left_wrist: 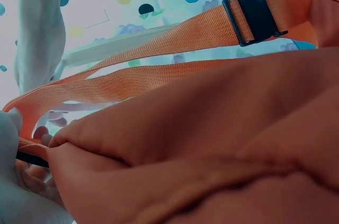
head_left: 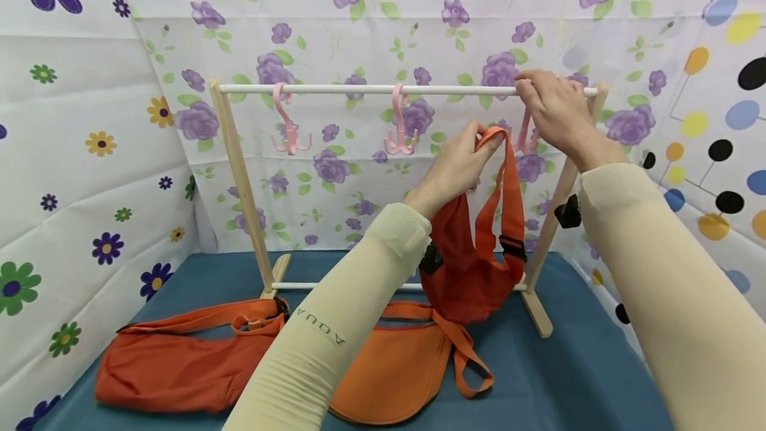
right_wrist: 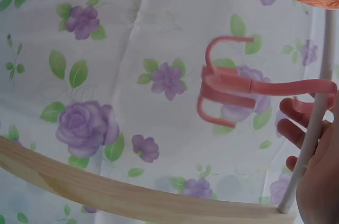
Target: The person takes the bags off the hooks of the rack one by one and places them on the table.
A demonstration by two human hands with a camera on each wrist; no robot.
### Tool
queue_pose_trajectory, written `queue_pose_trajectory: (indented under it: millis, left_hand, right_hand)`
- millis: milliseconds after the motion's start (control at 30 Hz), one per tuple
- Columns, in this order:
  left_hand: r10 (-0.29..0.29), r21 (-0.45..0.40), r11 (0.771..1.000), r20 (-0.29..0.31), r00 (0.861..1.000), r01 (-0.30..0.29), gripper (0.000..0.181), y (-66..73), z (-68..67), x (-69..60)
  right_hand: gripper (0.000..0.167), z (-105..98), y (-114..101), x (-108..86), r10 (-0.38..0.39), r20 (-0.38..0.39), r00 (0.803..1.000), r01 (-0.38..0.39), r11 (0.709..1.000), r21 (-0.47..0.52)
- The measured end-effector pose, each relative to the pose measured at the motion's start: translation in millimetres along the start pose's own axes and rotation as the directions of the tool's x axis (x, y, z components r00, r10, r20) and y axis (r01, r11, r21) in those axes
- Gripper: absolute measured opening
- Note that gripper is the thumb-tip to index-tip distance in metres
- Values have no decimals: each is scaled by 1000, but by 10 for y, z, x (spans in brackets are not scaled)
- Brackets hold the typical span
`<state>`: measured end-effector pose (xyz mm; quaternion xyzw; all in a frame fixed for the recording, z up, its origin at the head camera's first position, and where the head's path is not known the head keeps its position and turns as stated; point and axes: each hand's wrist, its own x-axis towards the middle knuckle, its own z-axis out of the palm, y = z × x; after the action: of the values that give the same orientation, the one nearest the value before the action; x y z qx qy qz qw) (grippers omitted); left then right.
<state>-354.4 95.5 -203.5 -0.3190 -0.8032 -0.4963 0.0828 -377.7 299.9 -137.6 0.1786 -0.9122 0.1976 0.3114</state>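
My left hand (head_left: pixel 456 163) pinches the orange strap of a red-orange waist bag (head_left: pixel 463 288), which hangs from it in front of the rack's right side. A black buckle (left_wrist: pixel 255 20) sits on the strap in the left wrist view. With its fingers curled round the white rod (head_left: pixel 341 89), my right hand (head_left: pixel 556 110) is at the rack's top right. Beside those fingers the top of a pink multi-prong hook (right_wrist: pixel 228 83) loops over the rod; its prongs hang below. In the head view, the hand and bag strap partly hide this hook.
Two more pink hooks, one at left (head_left: pixel 291 132) and one at centre (head_left: pixel 399 128), hang from the rod. A red-orange bag (head_left: pixel 173 371) and an orange bag (head_left: pixel 389 368) lie on the blue table (head_left: pixel 574 364). Wooden posts (head_left: pixel 239 178) carry the rack.
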Motion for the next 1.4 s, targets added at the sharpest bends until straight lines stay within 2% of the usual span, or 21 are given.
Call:
queue_pose_trajectory:
  millis: [67,167,233,333,400,433,500,567,600,667,700,800,1067,1167,1233,1333,1400]
  left_hand:
    - [-6,2,1000,3,1000,6,36,-5,1,-2]
    - [-10,18,1000,-6,1000,10,35,-12,-2,-6]
    - [-8,29,1000,-15,1000,9,34,-17,-4,-8]
    - [0,41,999,-32,999,2,33,-26,-4,-10]
    - [9,52,999,-38,999,-7,34,-27,1,-15]
    - [12,58,998,-41,999,-10,34,-29,-2,-21]
    - [15,65,998,-46,999,-12,35,-29,-9,-33]
    - [10,66,998,-53,999,-6,36,-26,-18,-47]
    - [7,69,998,-60,998,-3,36,-23,-25,-52]
    - [4,80,997,-76,997,2,35,-20,-38,-57]
    - [5,87,996,-82,997,2,35,-18,-44,-59]
    - [16,116,993,-91,996,-5,34,-13,-57,-60]
    - [8,114,994,-98,995,3,34,-24,-99,-74]
    - [-2,114,993,-98,995,13,35,-21,-106,-80]
    - [1,117,993,-96,995,10,36,-13,-107,-81]
    - [14,125,992,-98,995,-2,36,-3,-107,-81]
    - [20,128,992,-98,995,-8,36,-1,-103,-83]
  right_hand:
    - [51,4,-5,-26,9,-33,999,-7,998,57]
    - [48,25,-13,-92,15,-126,992,3,990,138]
    - [43,47,-21,-162,20,-209,978,17,985,174]
    - [37,72,-49,-305,32,-323,946,33,980,194]
    - [38,70,-76,-425,36,-363,931,42,978,205]
    - [39,68,-97,-488,43,-355,934,34,978,207]
    - [41,65,-132,-619,48,-278,959,14,976,218]
    - [40,78,-139,-745,45,-141,989,-12,975,223]
    - [38,96,-130,-806,51,-66,997,-35,976,214]
    - [36,157,-88,-927,61,73,995,-74,978,197]
    - [35,197,-57,-987,65,119,991,-87,979,186]
    - [30,326,45,-1162,82,162,983,-109,981,161]
    - [27,660,232,-1441,64,229,971,-121,961,248]
    - [30,744,286,-1520,75,288,955,-150,957,248]
    - [36,784,342,-1579,77,352,933,-176,950,258]
    - [51,889,457,-1696,86,468,880,-251,920,301]
    - [62,995,546,-1796,118,546,830,-340,882,327]
